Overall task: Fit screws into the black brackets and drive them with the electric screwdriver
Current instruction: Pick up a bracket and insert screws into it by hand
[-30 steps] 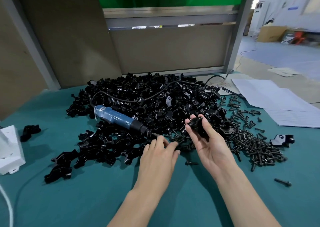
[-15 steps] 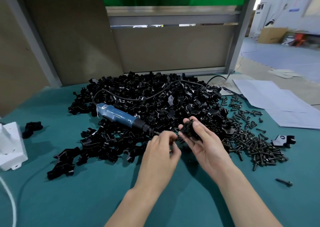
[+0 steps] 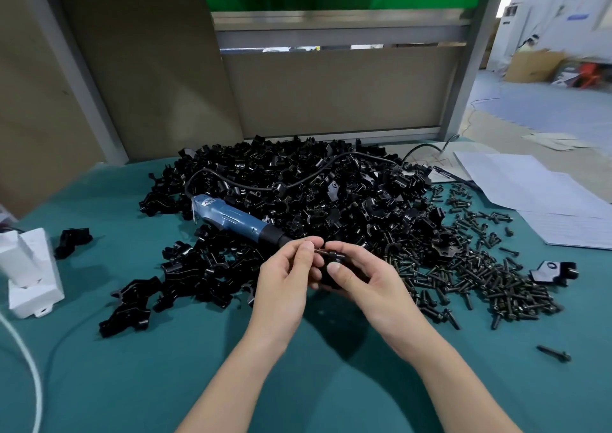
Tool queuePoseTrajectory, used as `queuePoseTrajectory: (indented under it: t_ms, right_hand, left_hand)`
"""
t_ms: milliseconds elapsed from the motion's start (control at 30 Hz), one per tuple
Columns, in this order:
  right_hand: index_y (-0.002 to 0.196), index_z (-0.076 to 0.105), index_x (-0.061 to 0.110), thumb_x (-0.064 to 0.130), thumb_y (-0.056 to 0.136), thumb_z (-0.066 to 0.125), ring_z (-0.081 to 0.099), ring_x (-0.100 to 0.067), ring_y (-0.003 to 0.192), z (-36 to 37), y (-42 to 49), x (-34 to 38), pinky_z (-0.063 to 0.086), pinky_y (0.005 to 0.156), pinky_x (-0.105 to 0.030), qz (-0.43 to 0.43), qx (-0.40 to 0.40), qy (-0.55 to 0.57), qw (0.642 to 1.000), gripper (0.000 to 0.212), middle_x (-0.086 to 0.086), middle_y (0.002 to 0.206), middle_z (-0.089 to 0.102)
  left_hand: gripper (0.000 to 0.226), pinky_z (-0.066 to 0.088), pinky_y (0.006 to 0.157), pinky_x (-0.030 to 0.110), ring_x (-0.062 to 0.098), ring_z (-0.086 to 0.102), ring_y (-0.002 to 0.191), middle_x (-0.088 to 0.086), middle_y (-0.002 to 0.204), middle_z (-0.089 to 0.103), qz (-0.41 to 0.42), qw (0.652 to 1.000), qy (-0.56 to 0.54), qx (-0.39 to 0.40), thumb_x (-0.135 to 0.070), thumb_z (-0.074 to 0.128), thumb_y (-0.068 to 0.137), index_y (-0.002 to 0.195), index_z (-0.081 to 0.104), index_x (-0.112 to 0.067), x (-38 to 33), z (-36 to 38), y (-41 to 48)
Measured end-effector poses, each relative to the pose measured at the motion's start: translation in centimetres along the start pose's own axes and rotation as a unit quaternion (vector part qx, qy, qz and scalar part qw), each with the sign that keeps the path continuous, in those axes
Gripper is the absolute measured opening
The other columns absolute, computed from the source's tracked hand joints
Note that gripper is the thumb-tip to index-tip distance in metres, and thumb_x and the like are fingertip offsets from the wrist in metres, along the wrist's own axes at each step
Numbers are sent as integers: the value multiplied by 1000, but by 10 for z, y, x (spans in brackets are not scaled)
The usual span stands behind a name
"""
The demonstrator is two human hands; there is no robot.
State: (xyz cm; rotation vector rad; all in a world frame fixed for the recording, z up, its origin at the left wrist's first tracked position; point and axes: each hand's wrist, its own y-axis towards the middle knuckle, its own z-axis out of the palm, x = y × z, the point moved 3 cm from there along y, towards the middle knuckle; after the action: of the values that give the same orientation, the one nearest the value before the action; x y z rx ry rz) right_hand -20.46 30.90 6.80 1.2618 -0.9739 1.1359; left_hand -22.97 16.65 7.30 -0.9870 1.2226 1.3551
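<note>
Drawn together since a second ago, two hands meet over the teal cloth-covered table (image 3: 165, 366), before a heap of black plastic brackets (image 3: 314, 194) and the blue electric screwdriver (image 3: 231, 217) lying on it. The right hand (image 3: 367, 287) cups one small black bracket (image 3: 328, 275), fingers curled around it; the left hand (image 3: 284, 280) pinches a dark metal screw (image 3: 324, 252) against it. Light, rigid and likely slick, the bracket seems best gripped round its body, leaving the hole clear.

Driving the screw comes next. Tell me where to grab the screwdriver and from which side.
Grip the screwdriver round its blue body, coming from above: it lies on the brackets with the barrel bare on top and the black nose end nearest you.
</note>
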Motion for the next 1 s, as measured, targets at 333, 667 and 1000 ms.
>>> queuePoseTrajectory:
  t_ms: [333, 667, 1000]
  right_hand:
    - [116, 66, 32, 9, 100, 64, 61, 14, 112, 2, -1, 1, 42, 90, -2, -26, 4, -119, 993, 28, 34, 112, 70]
    - [117, 69, 32, 20, 96, 71, 67, 4, 110, 2, -1, -1, 48, 90, -9, -18, 10, -110, 994, 24, 21, 113, 74]
    - [116, 70, 29, 19, 99, 67, 70, -7, 110, 1, -3, 0, 55, 89, -21, 0, 13, -83, 996, 19, 10, 114, 76]
  left_hand:
    - [19, 48, 55, 21, 7, 56, 59, -6, 67, 65, -45, 999, 25, 13, -27, 62, 99, 89, 69, -12, 3, -5, 4]
    - [49, 44, 46, 22, 9, 50, 50, -8, 59, 57, -32, 994, 102, 0, -61, 58, 85, 72, 60, -13, -3, -6, -3]
    - [31, 46, 49, 21, 5, 53, 54, -12, 61, 62, -2, 992, 124, 9, -50, 64, 90, 74, 65, -23, -2, -6, -3]
